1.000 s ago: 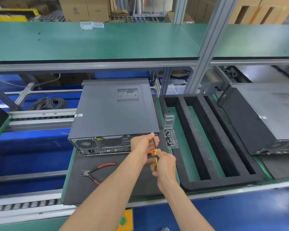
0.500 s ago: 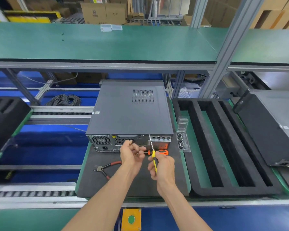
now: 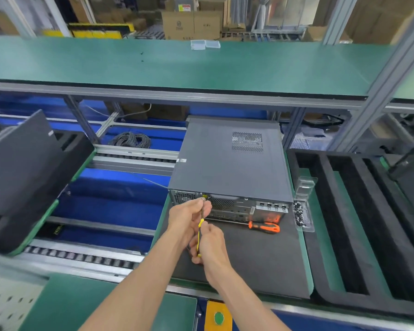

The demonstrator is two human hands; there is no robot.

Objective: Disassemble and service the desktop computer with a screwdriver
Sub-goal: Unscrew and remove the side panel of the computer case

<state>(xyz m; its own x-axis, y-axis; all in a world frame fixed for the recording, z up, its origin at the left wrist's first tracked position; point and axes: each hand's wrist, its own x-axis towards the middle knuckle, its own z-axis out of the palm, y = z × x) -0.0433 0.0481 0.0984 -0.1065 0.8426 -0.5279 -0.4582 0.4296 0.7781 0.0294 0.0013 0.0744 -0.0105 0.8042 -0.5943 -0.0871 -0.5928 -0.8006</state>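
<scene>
black mat [image 3: 249, 259], screwdriver [image 3: 200, 231] tip toward computer [image 3: 230, 163]

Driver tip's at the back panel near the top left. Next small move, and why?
Probably turn the yellow screwdriver to back out that screw. Its tip sits at the top edge of the computer's rear panel, the left hand steadies the shaft near the tip, and the right hand grips the handle. The cover is on, so rear screws likely come first; the screw head itself is too small to confirm.

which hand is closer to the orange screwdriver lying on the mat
Right. The right hand grips the yellow screwdriver just left of the orange screwdriver; the left hand steadies the shaft farther left.
</scene>
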